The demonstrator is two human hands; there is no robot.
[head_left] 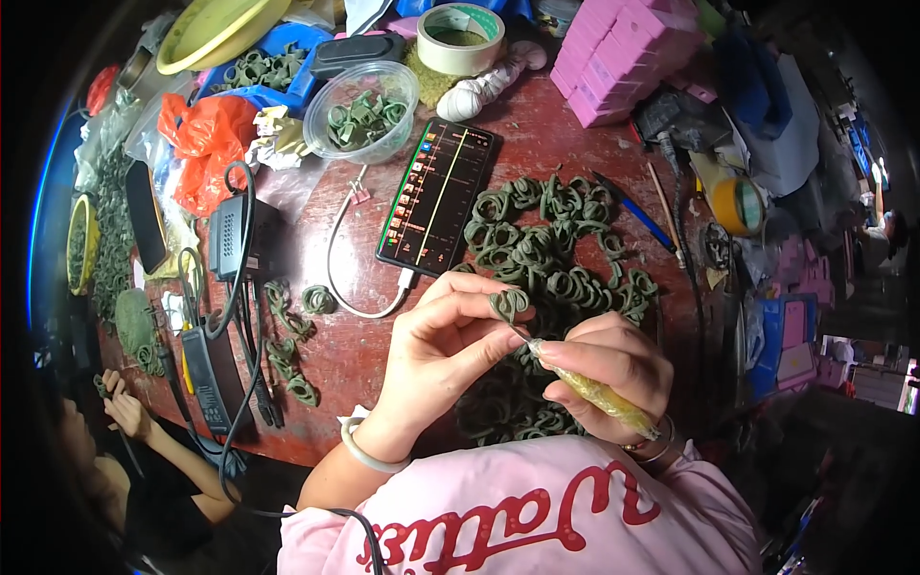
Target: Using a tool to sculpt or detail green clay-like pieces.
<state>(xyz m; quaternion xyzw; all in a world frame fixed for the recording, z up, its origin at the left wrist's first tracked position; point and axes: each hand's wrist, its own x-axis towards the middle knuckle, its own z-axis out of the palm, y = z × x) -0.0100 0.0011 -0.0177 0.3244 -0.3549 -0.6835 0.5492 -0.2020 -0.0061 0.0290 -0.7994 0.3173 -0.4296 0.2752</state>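
Green woven loop (509, 304) pinched in left hand (443, 347) grip, fingertips closed on it, held above the worktop (326, 369) near centre. Right hand (606, 369) grip closed on a yellowish-handled needle tool (594, 391), tip touching the loop. Pile of green loops (551, 254) just behind. Phone (437, 196) left of the pile, clear bowl (361, 110) of loops beyond it, tape roll (460, 38) farther back.
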